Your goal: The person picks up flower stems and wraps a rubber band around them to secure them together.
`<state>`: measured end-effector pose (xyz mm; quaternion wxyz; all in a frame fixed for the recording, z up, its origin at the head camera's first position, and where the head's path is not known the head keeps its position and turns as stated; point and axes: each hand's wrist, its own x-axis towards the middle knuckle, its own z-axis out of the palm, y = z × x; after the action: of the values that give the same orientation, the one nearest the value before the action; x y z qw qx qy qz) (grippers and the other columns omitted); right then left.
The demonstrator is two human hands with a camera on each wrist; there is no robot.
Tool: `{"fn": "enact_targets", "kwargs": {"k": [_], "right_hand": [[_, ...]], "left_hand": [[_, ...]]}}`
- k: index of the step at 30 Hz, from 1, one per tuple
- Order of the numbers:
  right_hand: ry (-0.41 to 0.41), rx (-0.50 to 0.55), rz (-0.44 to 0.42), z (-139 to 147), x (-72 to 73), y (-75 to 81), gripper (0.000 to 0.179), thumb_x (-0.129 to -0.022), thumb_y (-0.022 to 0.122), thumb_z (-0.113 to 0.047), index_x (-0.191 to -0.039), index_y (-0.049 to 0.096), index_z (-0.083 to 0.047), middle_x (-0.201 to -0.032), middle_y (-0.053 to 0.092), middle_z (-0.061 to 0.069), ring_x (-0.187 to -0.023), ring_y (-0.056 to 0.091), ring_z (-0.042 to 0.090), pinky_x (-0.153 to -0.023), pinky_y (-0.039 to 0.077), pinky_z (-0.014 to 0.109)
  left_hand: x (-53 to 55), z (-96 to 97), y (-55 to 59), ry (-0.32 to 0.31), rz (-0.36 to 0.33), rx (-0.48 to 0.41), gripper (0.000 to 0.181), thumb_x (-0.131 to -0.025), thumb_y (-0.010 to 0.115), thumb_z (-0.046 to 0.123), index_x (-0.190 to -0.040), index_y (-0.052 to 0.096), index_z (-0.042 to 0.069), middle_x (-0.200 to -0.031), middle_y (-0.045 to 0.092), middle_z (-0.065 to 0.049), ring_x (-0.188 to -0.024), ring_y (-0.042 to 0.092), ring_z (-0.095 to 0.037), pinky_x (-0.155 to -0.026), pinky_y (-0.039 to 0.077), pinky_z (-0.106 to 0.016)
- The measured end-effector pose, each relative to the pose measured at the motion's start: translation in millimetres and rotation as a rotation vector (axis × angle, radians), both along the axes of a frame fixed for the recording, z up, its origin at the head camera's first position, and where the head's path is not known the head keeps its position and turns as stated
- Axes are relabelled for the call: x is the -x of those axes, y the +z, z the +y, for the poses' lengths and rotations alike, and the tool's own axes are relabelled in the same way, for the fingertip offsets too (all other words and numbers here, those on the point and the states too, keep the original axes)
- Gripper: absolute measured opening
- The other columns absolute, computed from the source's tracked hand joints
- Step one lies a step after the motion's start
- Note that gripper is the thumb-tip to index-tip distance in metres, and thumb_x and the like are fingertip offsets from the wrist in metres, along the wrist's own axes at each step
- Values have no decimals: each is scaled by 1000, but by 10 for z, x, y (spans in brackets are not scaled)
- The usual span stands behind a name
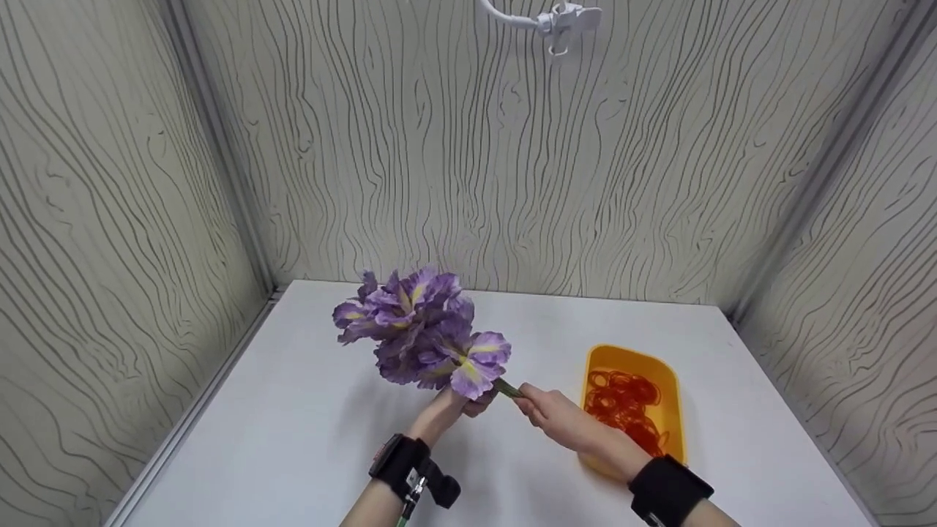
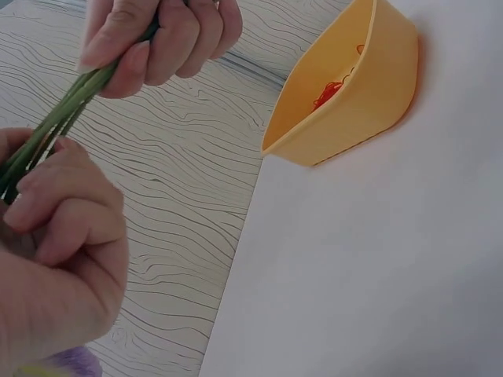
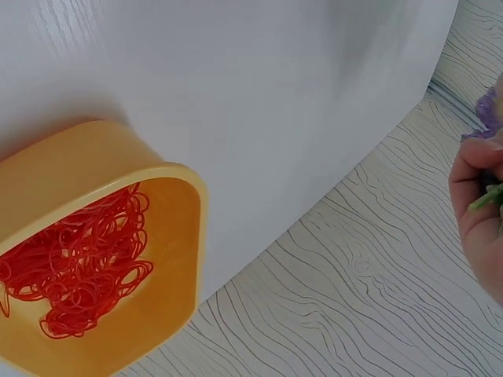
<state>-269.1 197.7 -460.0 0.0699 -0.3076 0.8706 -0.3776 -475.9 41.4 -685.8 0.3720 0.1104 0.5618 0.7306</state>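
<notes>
A bunch of purple iris-like flowers with yellow centres (image 1: 421, 326) is held above the table, blooms toward the back left. My left hand (image 1: 446, 410) grips the green stems (image 2: 75, 102) just below the blooms, partly hidden behind the petals in the head view. Farther down the same stems, my right hand (image 1: 560, 417) holds them between thumb and curled fingers. A short length of stem shows between the two hands. In the right wrist view, cut-looking green stem tips (image 3: 486, 198) poke out beside curled fingers at the right edge.
On the table's right side stands a yellow-orange bin (image 1: 670, 399) with many red rubber bands (image 3: 82, 263) inside, partly behind my right forearm. Wood-patterned panels (image 1: 468, 146) enclose the white table (image 1: 278, 424). A white clip arm (image 1: 560, 22) hangs at the top.
</notes>
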Motion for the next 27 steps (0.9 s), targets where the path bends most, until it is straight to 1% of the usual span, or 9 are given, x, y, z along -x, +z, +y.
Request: {"fn": "enact_targets", "kwargs": {"k": [2, 4, 5, 8, 9, 13, 18, 23, 27], "right_hand": [[11, -10, -15, 0, 7, 0, 14, -97, 41, -20, -88, 45, -11, -66, 37, -10, -57, 33, 6, -51, 28, 21], [17, -24, -29, 0, 9, 2, 14, -97, 40, -20, -88, 45, -11, -65, 37, -9, -56, 32, 6, -50, 27, 21], [19, -31, -33, -1, 10, 2, 14, -97, 40, -21, -88, 45, -11, -65, 37, -9, -56, 32, 6, -50, 28, 21], [24, -51, -45, -9, 9, 9, 15, -97, 39, -22, -87, 44, -12, -65, 37, -9, -55, 33, 6, -50, 28, 22], [26, -61, -43, -12, 7, 12, 16, -97, 39, -23, -87, 44, -12, -65, 37, -9, -55, 33, 6, -51, 29, 22], [33, -78, -44, -33, 2, 11, 19, -98, 37, -24, -85, 44, -12, -64, 37, -9, -55, 33, 6, -51, 29, 23], [26, -68, -58, -56, 8, -1, 19, -98, 37, -23, -85, 45, -11, -64, 37, -8, -55, 32, 7, -50, 27, 23], [10, -54, -37, -67, 28, 7, 18, -98, 38, -22, -88, 49, -11, -64, 37, -8, -56, 32, 7, -51, 27, 23], [26, -45, -58, -42, 49, 36, 21, -98, 37, -23, -93, 53, -10, -62, 40, -7, -55, 35, 8, -52, 32, 24]], "left_hand": [[-472, -83, 596, 11, 34, 23, 48, -88, 41, 49, -52, 39, 17, -45, 28, 6, -33, 22, -6, -30, 17, -23], [-788, -132, 959, 72, 101, 15, 42, -89, 45, 41, -53, 41, 18, -44, 29, 8, -33, 21, -3, -29, 15, -20], [-914, -146, 1097, 108, 142, 23, 40, -89, 45, 38, -55, 41, 18, -46, 28, 7, -34, 20, -4, -30, 14, -21], [-1051, -175, 1233, 104, 216, -29, 37, -89, 47, 34, -57, 42, 17, -45, 29, 6, -33, 20, -4, -29, 14, -22], [-1005, -182, 1173, 23, 220, -87, 39, -88, 49, 37, -54, 44, 18, -43, 29, 8, -32, 21, -2, -28, 14, -20], [-1010, -177, 1104, 66, 233, 6, 44, -90, 44, 31, -52, 34, 11, -43, 23, 2, -33, 17, -8, -31, 13, -27], [-877, -164, 831, 62, 250, -161, 44, -90, 42, 31, -49, 37, 14, -41, 26, 6, -31, 19, -6, -28, 13, -25], [-479, -125, 314, -45, 231, -330, 51, -96, 32, 35, -49, 45, 18, -40, 32, 6, -29, 25, -5, -25, 19, -25], [-60, -74, -269, -179, 206, -509, 49, -95, 29, 33, -55, 49, 13, -43, 32, 2, -30, 25, -9, -26, 20, -29]]}}
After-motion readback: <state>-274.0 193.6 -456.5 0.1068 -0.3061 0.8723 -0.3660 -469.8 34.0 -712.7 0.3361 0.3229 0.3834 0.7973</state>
